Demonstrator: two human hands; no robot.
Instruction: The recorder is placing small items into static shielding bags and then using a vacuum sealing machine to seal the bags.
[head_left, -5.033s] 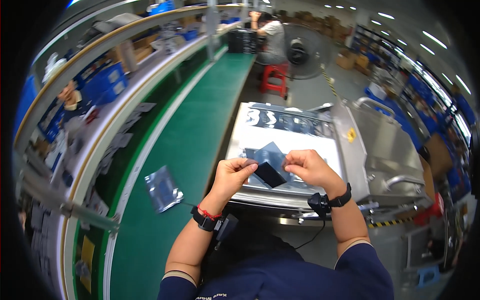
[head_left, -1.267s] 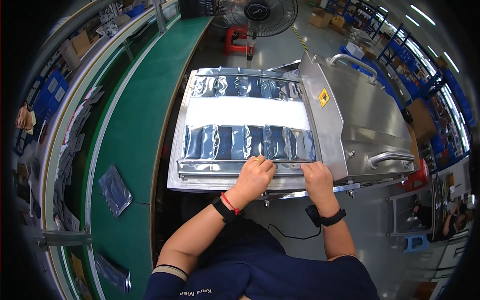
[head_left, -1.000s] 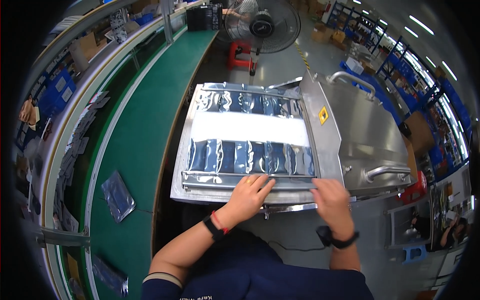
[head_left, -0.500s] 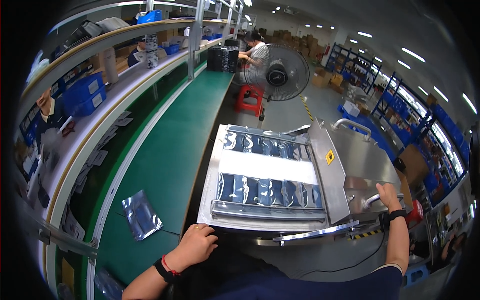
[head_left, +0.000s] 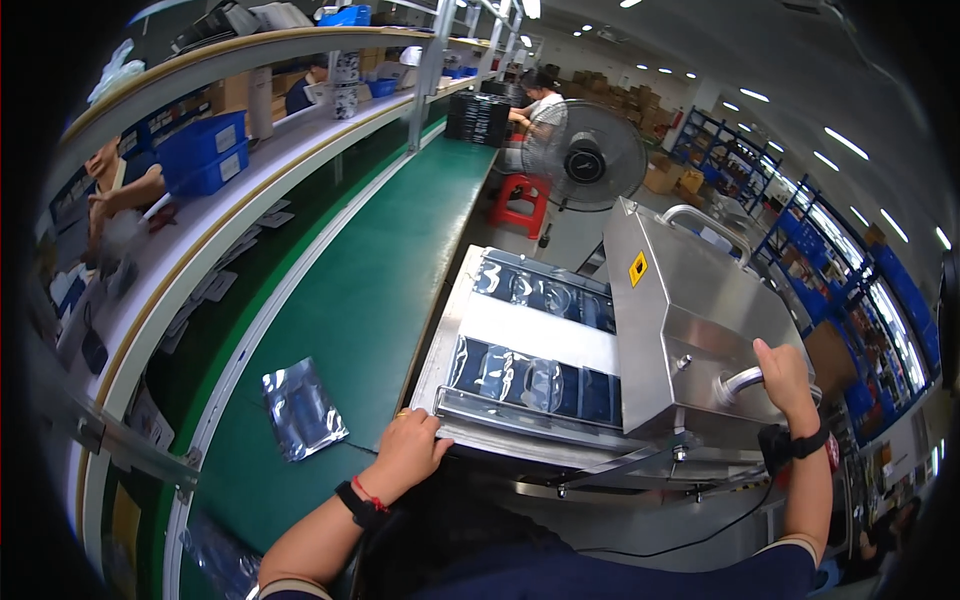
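Note:
A steel vacuum sealer stands before me, its heavy lid (head_left: 670,310) tilted over the right part of the bed. My right hand (head_left: 785,380) is closed around the curved lid handle (head_left: 742,382). On the bed, two rows of shiny dark antistatic bags (head_left: 525,378) lie along either side of a white plate (head_left: 540,335); the lid hides their right ends. At the bed's near left corner (head_left: 440,425), my left hand (head_left: 412,447) rests with its fingers curled over the edge. Just left of it, a single silvery bag (head_left: 303,410) lies flat on the green bench.
The green bench (head_left: 360,280) runs away along the left, beneath a shelf with blue bins (head_left: 205,155). A black fan (head_left: 585,160) and red stool (head_left: 520,205) stand beyond the sealer. People sit at the far bench and behind the shelf. A cable (head_left: 690,540) hangs below.
The lid has swung left and lower over the bed, covering more of the bags, with my right hand still on its handle. My view has also shifted.

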